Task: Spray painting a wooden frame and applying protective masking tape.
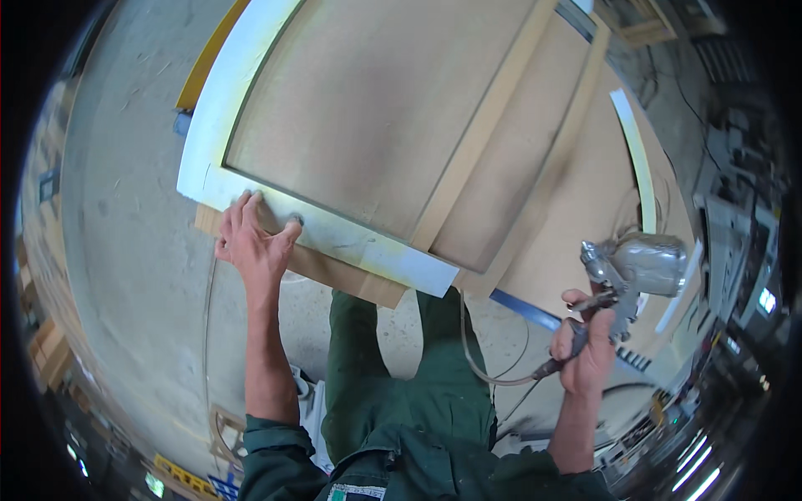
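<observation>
My left hand [251, 240] lies on the near left corner of a white painted frame [368, 253] around a brown panel [359, 117]. Its fingertips touch the white strip, with thumb and fingers apart. Under that edge a bare wooden strip [342, 274] sticks out. My right hand [587, 346] is wrapped around the handle of a spray gun [603, 288] with a silver cup [652, 263]. The gun is held right of the panel, and a hose [493, 381] runs from its handle toward my legs.
Two light wooden slats [480, 125] cross the panel. On the brown board at the right lies a narrow white strip [637, 159]. A yellow piece [209, 58] shows past the panel's left edge. Grey floor [134, 209] surrounds the work, with machines [743, 242] along the right.
</observation>
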Demonstrator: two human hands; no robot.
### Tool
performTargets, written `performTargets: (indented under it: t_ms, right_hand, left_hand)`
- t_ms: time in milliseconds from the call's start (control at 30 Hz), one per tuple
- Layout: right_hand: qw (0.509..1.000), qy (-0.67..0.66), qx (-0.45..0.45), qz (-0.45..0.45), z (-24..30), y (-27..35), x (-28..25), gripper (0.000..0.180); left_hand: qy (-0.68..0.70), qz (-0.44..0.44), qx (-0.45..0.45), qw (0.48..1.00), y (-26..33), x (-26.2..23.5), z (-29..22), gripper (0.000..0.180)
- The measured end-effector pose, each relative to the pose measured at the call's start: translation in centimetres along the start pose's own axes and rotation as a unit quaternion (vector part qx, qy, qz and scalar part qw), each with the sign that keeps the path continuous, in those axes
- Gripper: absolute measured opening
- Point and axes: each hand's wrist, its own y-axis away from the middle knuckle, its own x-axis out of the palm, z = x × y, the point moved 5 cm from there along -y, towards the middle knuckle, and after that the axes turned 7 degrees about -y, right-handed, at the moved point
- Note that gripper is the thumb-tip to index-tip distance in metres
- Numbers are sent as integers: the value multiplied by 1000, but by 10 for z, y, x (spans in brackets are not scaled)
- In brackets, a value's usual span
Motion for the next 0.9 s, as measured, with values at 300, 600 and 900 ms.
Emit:
performTargets:
  t_ms: [300, 600, 900]
  right_hand:
    - [973, -110, -12, -201, -107, 96, 3, 52]
    - [965, -42, -63, -253, -130, 102, -15, 60]
    - [973, -38, -41, -224, -114, 77, -27, 60]
  left_hand:
    - [-9, -49, 125, 991, -4, -7, 2, 44]
    - [40, -55, 143, 987, 3, -4, 10, 27]
    - [17, -78, 105, 991, 2, -9, 9, 24]
